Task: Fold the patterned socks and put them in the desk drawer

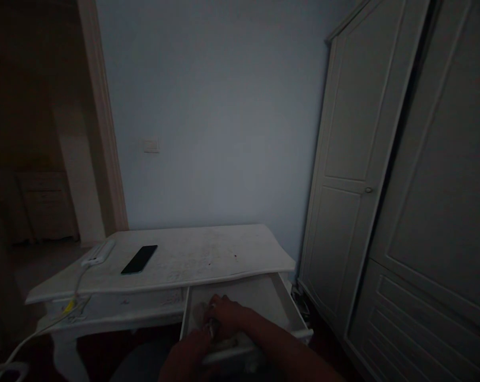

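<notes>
A white drawer is pulled out from the right part of a white desk. Over its left front corner my right hand and my left hand meet, fingers curled in. Between them is something small with a dull shine, too dark to name. A pale, whitish thing lies in the drawer just left of my right hand, its kind unclear. My left fingers are partly hidden by the dim light and the other hand.
On the desktop lie a dark phone and, at the left end, a white power strip whose cable hangs down the side. A tall wardrobe stands at the right. A light switch is on the wall.
</notes>
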`<state>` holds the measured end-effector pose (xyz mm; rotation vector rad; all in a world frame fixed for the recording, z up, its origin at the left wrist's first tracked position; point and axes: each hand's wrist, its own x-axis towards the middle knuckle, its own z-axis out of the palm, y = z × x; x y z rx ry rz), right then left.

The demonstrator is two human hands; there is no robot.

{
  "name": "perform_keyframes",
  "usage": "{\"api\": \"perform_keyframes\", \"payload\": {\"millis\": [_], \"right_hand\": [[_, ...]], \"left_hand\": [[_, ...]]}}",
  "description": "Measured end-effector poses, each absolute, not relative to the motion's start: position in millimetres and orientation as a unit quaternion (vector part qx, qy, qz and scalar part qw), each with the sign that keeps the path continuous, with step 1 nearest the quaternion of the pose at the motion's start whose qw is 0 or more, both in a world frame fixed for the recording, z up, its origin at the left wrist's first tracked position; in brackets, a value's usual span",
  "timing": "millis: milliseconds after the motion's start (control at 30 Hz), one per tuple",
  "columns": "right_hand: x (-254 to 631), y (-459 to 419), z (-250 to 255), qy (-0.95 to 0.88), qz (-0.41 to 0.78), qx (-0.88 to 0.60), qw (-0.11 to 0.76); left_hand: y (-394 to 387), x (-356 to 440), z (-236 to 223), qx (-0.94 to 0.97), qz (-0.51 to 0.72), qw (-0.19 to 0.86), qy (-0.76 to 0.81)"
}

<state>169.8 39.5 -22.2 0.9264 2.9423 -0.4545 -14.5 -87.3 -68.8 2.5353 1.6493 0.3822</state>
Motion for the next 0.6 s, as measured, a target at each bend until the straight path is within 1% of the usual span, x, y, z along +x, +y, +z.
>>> {"api": "perform_keyframes", "payload": {"millis": [67, 167, 300, 400, 500, 600], "right_hand": [[194.4, 41.7, -14.9, 0.934, -0.16, 0.319, 0.026], [234.0, 42.5, -5.7, 0.918, -0.182, 0.35, 0.052], [256.8, 40.8, -5.7, 0.906, -0.201, 0.37, 0.03], [230.3, 39.0, -14.3, 0.934, -0.191, 0.302, 0.024], [179.0, 34.9, -24.7, 0.961, -0.16, 0.224, 0.009], [136.4, 28.5, -31.4, 0.965, -0.133, 0.226, -0.021]], "left_hand": [[-89.7, -13.5, -63.9, 0.822, 0.107, 0.066, 0.556], [-91.9, -12.1, -61.8, 0.809, 0.097, 0.068, 0.576], [-89.7, -13.1, -67.5, 0.81, 0.103, 0.055, 0.575], [-89.4, -12.9, -65.2, 0.815, 0.107, 0.069, 0.565], [-93.0, -10.5, -55.0, 0.818, 0.119, 0.077, 0.557], [-96.3, -8.9, -47.4, 0.82, 0.135, 0.065, 0.553]]}}
